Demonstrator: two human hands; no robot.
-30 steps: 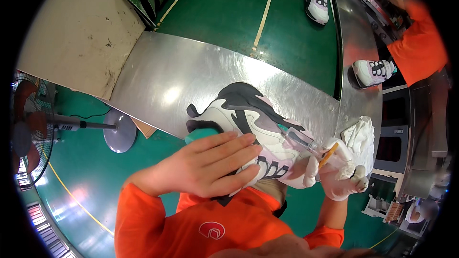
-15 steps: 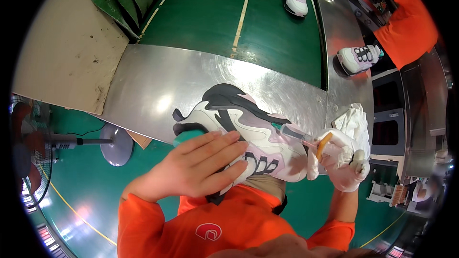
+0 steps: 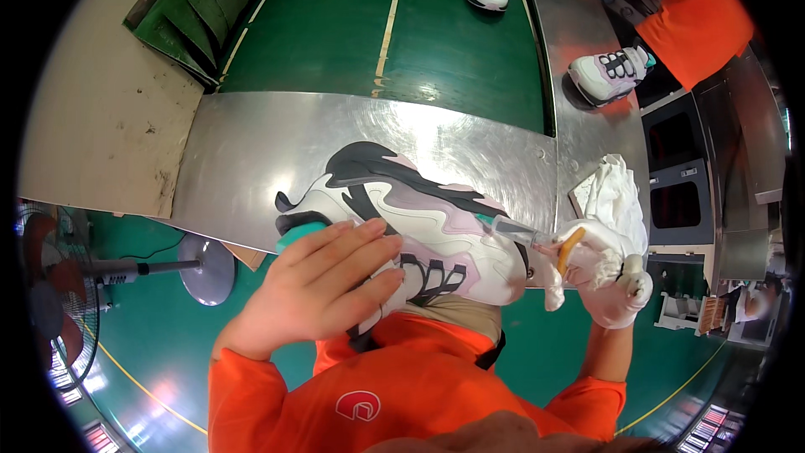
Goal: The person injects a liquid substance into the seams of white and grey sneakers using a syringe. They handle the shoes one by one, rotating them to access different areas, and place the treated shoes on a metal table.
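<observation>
A white, pink and black sneaker [image 3: 419,218] lies on its side at the near edge of a shiny metal table [image 3: 277,151]. My bare left hand [image 3: 323,281] presses flat on its heel end, beside a teal heel tab. My right hand [image 3: 608,281], in a white glove, grips a clear syringe-like applicator [image 3: 516,231] with an orange part, its tip touching the sneaker's toe side. A bunched white cloth [image 3: 616,197] sits against the gloved hand.
A green conveyor belt [image 3: 352,25] carries several sneakers at the far end. Another sneaker [image 3: 608,75] rests on the right metal counter near a person in orange [image 3: 696,8]. A standing fan [image 3: 59,277] is at the lower left.
The view has shifted, so the sneaker and table sit lower and more central. My left hand slid a little toward the heel. The right hand keeps the applicator at the shoe.
</observation>
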